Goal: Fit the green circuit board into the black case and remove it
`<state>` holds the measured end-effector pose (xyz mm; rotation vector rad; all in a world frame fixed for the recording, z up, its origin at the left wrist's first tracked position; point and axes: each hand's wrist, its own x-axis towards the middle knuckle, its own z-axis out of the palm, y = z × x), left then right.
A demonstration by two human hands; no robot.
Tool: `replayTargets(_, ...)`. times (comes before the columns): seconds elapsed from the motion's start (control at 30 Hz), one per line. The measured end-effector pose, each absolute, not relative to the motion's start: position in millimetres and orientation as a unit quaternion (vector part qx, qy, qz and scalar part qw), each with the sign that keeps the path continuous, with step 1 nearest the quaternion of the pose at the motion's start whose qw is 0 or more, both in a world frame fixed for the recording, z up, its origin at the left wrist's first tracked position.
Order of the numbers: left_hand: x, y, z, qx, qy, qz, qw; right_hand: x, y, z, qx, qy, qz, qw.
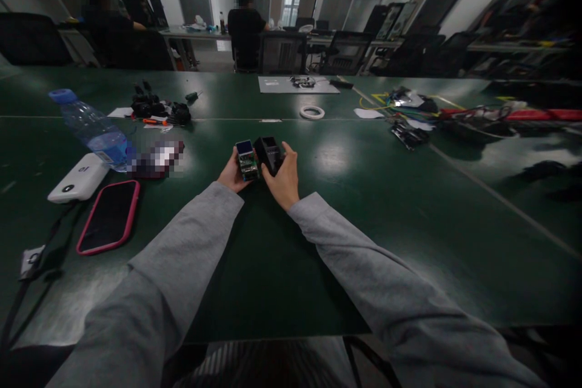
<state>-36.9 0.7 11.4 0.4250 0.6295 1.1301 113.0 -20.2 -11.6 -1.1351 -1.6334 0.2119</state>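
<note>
Near the middle of the green table (336,267), my left hand (231,173) holds a small green circuit board (248,165) with a little dark screen at its top. Just to the right, my right hand (286,178) grips a black plastic housing (268,151), thumb on its lower side and index finger by its right edge. The board and the housing are side by side, very close; whether they touch is hard to tell. Both are held above the table.
A water bottle (97,133), a white power bank (80,178) and a red-edged phone (109,217) lie at left. Beyond the hands are a tape roll (311,112) and a grey mat (277,85). Cables (411,103) clutter the right. A seated person (245,24) is behind.
</note>
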Motion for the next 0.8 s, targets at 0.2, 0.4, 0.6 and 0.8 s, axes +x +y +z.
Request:
replayTargets(0.2, -36, -1, 13, 0.227, 0.310, 0.489, 0.783, 114, -9, -23, -0.480, -0.694, 0.110, 0.525)
replayTargets(0.4, -34, -3, 13, 0.264, 0.299, 0.492, 0.774, 116, -10, -21, -0.441, -0.700, 0.231, 0.512)
replayTargets(0.6, -33, -4, 14, 0.256, 0.345, 0.515, 0.742, 120, -6, -20, -0.434, -0.686, 0.255, 0.525)
replayTargets(0.8, -40, -4, 17, 0.241, 0.319, 0.529, 0.749, 119, -9, -18, -0.425, -0.670, 0.305, 0.526)
